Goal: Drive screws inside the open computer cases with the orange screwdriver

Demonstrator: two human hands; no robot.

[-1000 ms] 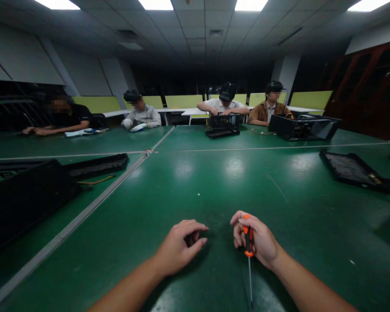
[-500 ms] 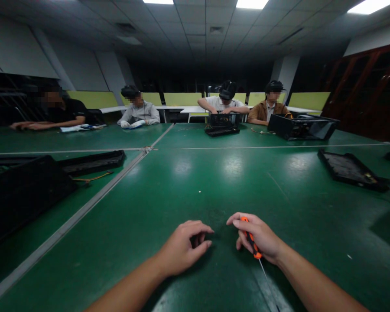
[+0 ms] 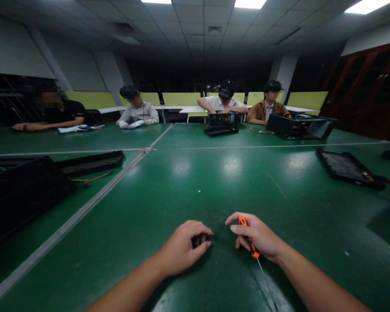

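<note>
My left hand (image 3: 187,246) rests on the green table (image 3: 169,190) with its fingers loosely curled and a gap between thumb and forefinger; nothing is in it. To its right, my right hand (image 3: 258,236) holds a screwdriver (image 3: 254,250) with an orange and black handle. The handle lies across the palm under the thumb, and the thin metal shaft points back toward me, down to the bottom edge of the view. The right forefinger is stretched toward the left hand. The two hands are apart.
At left lies a large black case (image 3: 29,190) beside a black panel (image 3: 94,164) and thin coloured wires (image 3: 92,177). A black tray-like panel (image 3: 347,169) lies at right. Across the table, several people sit; computer cases (image 3: 300,125) stand before two of them. A metal strip (image 3: 84,210) divides the tabletop.
The view has shifted very slightly. My right thumb has moved a little on the screwdriver handle; my left hand stays as it was.
</note>
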